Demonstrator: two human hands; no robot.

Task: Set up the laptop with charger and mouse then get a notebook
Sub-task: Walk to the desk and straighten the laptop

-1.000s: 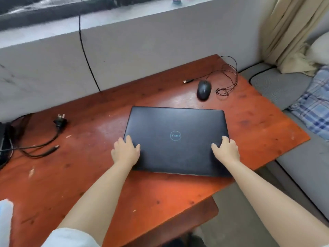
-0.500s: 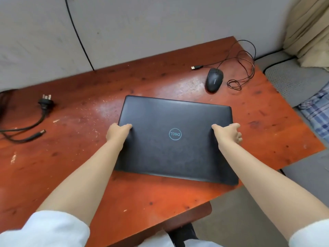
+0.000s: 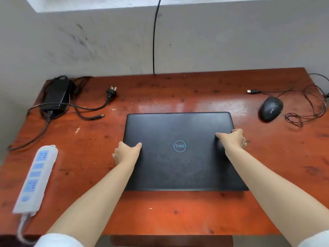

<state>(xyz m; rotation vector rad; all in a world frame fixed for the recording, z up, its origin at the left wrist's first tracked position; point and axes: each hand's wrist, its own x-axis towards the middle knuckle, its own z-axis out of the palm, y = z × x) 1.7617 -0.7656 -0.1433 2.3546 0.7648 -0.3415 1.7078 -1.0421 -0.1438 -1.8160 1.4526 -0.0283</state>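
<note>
Nearest the person, both hands clamp the closed laptop [image 3: 179, 150] by its side edges: the left hand [image 3: 126, 152] pinches the edge at 9 o'clock with the thumb on the lid and the fingers curled out of sight below, and the right hand [image 3: 233, 139] does the same at 3 o'clock. The laptop lies flat in the middle of the wooden table [image 3: 160, 214], logo upside down to the viewer, so the hinge looks to be at the near side. That is the first risk: prying at the far edge is right, but lifting the near edge would strain the hinge or tip the machine. A side grip with only thumbs on top could also let it slip and drag across the gritty surface. At 8 o'clock the white power strip [image 3: 35, 179] sits near the table's left edge, with its cord hanging off; a snag could pull it down. At 10 o'clock the charger [image 3: 57, 94] lies in crossed cables, its barrel plug [image 3: 100, 115] just beside the laptop's far left corner; yanking it could knot the lead. At 2 o'clock the mouse [image 3: 271, 108] trails a looped cable, its USB plug [image 3: 252, 91] lying loose. No notebook is visible.
</note>
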